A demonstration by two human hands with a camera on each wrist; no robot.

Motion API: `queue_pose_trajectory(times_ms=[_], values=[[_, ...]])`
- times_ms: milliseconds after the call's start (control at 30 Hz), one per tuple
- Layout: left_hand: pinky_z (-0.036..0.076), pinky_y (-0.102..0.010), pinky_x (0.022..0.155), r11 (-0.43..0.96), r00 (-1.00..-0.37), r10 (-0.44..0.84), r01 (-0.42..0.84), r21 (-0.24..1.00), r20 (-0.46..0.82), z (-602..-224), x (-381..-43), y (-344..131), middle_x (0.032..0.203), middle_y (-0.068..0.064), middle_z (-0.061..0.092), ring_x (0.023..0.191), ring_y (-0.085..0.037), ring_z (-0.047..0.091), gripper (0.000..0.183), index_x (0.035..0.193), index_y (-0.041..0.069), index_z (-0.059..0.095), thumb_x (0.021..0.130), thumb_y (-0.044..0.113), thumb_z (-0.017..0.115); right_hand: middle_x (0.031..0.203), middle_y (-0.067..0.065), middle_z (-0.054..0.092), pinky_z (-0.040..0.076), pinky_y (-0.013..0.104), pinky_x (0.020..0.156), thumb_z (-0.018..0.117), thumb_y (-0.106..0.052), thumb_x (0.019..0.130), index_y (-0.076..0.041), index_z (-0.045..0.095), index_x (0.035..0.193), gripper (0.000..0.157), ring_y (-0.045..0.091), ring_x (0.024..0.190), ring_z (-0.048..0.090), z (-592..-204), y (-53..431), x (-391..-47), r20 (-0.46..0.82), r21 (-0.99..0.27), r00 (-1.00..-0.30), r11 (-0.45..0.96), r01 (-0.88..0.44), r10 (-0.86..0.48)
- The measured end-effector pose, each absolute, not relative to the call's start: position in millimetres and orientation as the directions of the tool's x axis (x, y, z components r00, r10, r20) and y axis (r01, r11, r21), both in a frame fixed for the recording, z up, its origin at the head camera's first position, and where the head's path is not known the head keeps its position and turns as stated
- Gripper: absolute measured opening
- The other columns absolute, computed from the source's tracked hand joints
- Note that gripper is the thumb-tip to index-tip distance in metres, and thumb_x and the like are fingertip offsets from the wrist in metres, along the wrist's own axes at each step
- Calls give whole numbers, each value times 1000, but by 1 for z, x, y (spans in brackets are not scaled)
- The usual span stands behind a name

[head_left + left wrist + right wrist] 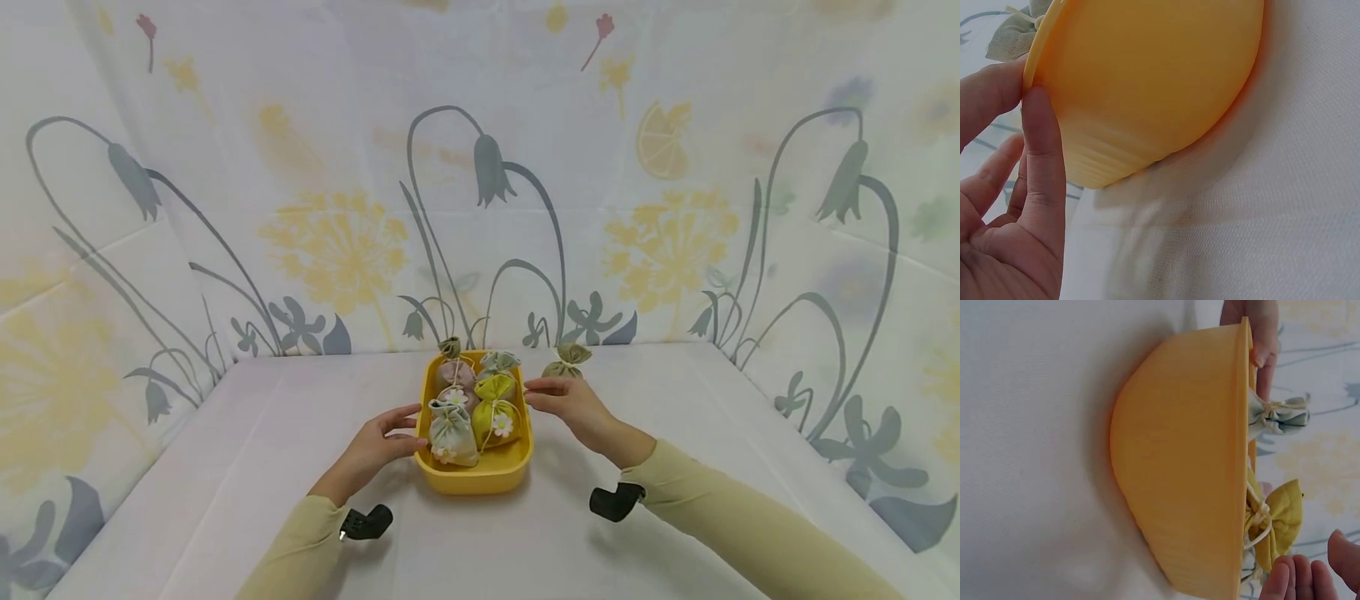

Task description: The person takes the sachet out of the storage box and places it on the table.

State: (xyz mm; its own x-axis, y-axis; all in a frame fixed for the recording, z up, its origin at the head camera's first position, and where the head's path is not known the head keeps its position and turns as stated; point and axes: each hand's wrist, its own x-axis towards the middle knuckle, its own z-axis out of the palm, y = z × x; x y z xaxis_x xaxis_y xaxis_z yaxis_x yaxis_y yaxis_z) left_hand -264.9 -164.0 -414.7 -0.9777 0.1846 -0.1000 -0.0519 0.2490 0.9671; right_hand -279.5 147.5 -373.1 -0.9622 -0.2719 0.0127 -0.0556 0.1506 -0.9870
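A yellow plastic basket (474, 483) stands on the table with several small drawstring pouches inside. Among them are a pale pouch (453, 437) at front left, a yellow-green pouch (495, 412) with a white flower beside it, and a pink pouch (455, 377) behind. My left hand (378, 446) pinches the basket's left rim, thumb outside, as the left wrist view (1029, 187) shows. Beside the right rim is my right hand (577, 412), fingers loosely extended and nothing between thumb and fingers in the right wrist view. Behind that hand an olive pouch (567, 358) is partly hidden.
A pale cloth covers the table (300, 392). Printed fabric (517, 242) with flowers rises along the back edge and both sides. Black wrist-camera mounts (367, 523) hang beneath each sleeve, close to the tabletop.
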Motion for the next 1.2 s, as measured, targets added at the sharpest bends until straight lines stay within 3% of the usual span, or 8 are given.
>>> queue_pose_trajectory(times_ms=[667, 1067, 1200], values=[[50, -38, 85, 250, -977, 193, -44, 967, -94, -414, -264, -164, 123, -12, 52, 99, -22, 59, 63, 136, 11, 48, 79, 19, 75, 115, 19, 60, 43, 42, 95, 62, -7, 89, 9, 55, 122, 38, 30, 110, 55, -370, 129, -294, -83, -966, -975, 258, 28, -206], [51, -37, 84, 238, -975, 200, -45, 970, -94, -416, -265, -164, 122, -13, 53, 97, -21, 60, 63, 136, 11, 48, 80, 18, 74, 129, 23, 50, 41, 42, 97, 63, -11, 89, 10, 46, 130, 49, 31, 116, 51, -370, 124, -305, -139, -952, -965, 298, 68, -221], [50, -38, 85, 241, -976, 197, -43, 970, -93, -416, -266, -164, 122, -12, 53, 98, -21, 60, 62, 135, 11, 48, 80, 18, 74, 134, 25, 45, 39, 42, 99, 62, -10, 89, 12, 40, 133, 54, 32, 119, 48, -369, 119, -306, -151, -965, -959, 245, 91, -241]])
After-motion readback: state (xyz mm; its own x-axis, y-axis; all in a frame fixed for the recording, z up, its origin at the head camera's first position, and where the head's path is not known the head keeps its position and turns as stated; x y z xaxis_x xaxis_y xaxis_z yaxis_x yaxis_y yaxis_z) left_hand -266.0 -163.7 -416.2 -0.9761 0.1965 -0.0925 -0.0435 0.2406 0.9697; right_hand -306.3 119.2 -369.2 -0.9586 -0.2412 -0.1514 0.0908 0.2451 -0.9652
